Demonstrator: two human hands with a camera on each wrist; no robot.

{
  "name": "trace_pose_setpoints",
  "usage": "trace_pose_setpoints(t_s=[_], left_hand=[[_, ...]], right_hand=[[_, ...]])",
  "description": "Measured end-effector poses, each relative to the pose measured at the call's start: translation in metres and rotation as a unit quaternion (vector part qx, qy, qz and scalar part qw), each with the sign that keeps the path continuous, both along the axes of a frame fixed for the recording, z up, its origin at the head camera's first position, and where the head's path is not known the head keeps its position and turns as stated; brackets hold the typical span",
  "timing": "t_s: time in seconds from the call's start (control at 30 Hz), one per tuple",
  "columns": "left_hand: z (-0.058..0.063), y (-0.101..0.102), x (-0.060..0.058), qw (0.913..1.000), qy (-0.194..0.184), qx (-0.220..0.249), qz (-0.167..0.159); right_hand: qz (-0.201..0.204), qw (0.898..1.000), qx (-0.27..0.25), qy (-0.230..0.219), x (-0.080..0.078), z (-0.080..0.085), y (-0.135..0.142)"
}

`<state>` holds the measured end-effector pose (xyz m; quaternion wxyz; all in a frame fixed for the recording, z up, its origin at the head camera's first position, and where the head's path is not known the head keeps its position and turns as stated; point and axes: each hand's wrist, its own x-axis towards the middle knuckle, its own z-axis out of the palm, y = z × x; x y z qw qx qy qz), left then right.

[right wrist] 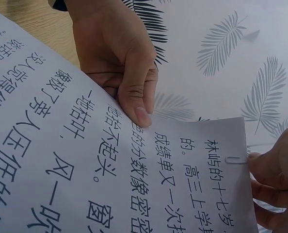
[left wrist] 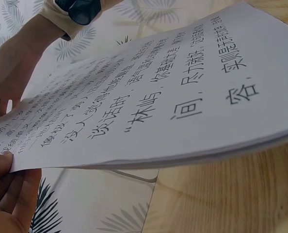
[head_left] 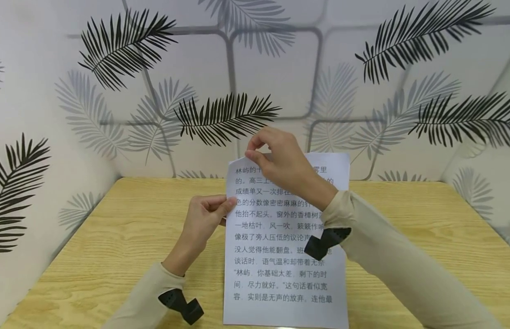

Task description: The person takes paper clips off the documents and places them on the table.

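A stack of printed paper sheets [head_left: 279, 274], covered in large Chinese text, is held up in front of me. My left hand [head_left: 203, 219] pinches its left edge, the thumb lying on the printed face in the right wrist view. A silver paper clip [right wrist: 236, 160] sits over the top edge near the upper left corner. At that edge, my right hand [head_left: 279, 157] has thumb and index finger together, pinching the clip's outer end. The clip is too small to make out in the head view. Several layers show along the stack's edge [left wrist: 183, 160] in the left wrist view.
A light wood-grain table [head_left: 135, 219] lies beneath the paper. Behind it stands a pale wall [head_left: 275, 73] with dark and grey leaf patterns. Each wrist carries a black camera mount [head_left: 182, 306] over a beige sleeve [head_left: 394, 256].
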<state>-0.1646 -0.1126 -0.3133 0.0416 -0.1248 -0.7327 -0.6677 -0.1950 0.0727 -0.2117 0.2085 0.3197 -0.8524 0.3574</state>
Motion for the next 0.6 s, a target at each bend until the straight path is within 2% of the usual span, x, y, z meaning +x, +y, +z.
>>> trace_pose_setpoints(t_s=[0.27, 0.43, 0.6], left_hand=[[-0.0009, -0.0005, -0.0005, 1.0, 0.006, 0.001, -0.003], [-0.0009, 0.0007, 0.0004, 1.0, 0.001, 0.0, 0.002], [-0.0013, 0.002, 0.0016, 1.0, 0.003, 0.002, 0.0]], right_hand=[[0.009, 0.999, 0.029, 0.024, 0.0006, 0.0014, -0.0035], [0.02, 0.997, 0.048, 0.057, -0.0005, -0.0003, -0.0043], [0.012, 0.995, 0.06, 0.073, -0.0008, -0.0023, -0.0044]])
